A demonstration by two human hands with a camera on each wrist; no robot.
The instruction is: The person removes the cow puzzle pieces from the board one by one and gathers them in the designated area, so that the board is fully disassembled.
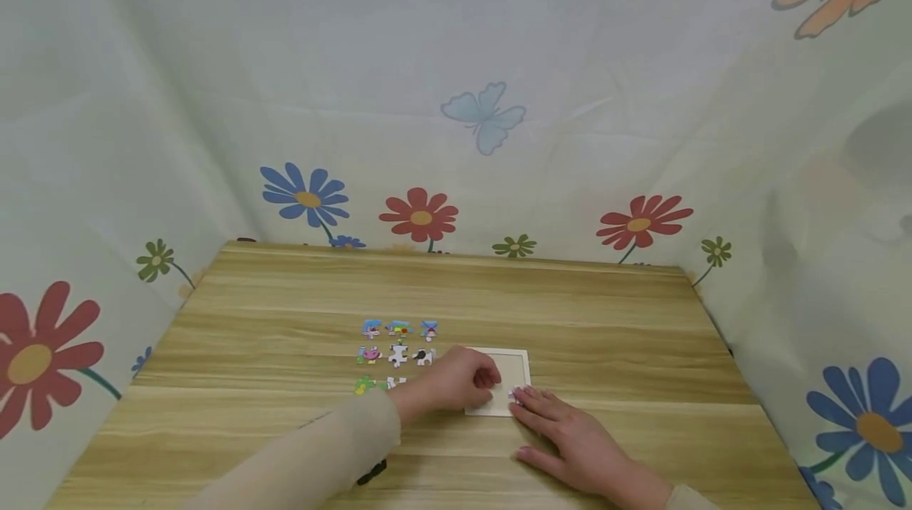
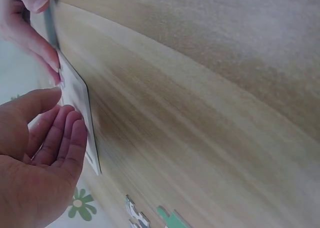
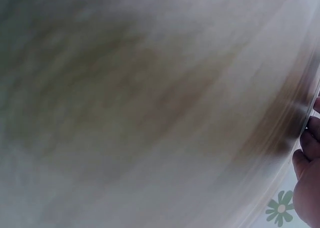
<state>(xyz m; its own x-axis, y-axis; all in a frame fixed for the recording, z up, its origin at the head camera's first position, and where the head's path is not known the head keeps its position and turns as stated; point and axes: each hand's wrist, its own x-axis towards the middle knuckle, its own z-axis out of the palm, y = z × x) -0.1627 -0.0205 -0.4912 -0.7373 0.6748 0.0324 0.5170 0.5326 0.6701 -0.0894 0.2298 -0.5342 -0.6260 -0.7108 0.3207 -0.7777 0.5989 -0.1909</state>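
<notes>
A pale square puzzle frame (image 1: 497, 412) lies on the wooden table, a small jigsaw piece (image 1: 511, 397) at its lower right corner. Over the frame's left side is my left hand (image 1: 456, 378), fingers loosely bent. The left wrist view shows that hand (image 2: 47, 153) with thumb and fingertips apart and nothing visible between them. My right hand (image 1: 573, 440) rests its nearly straight fingers on the corner piece and the frame's right edge. Only part of the right hand (image 3: 309, 175) appears at the right wrist view's edge.
Left of the frame, several loose jigsaw pieces (image 1: 398, 355) lie in rows, some partly hidden by my left arm. A small black object (image 1: 372, 473) lies by the left sleeve. Flower-printed cloth (image 1: 541, 177) stands behind the table (image 1: 570, 312).
</notes>
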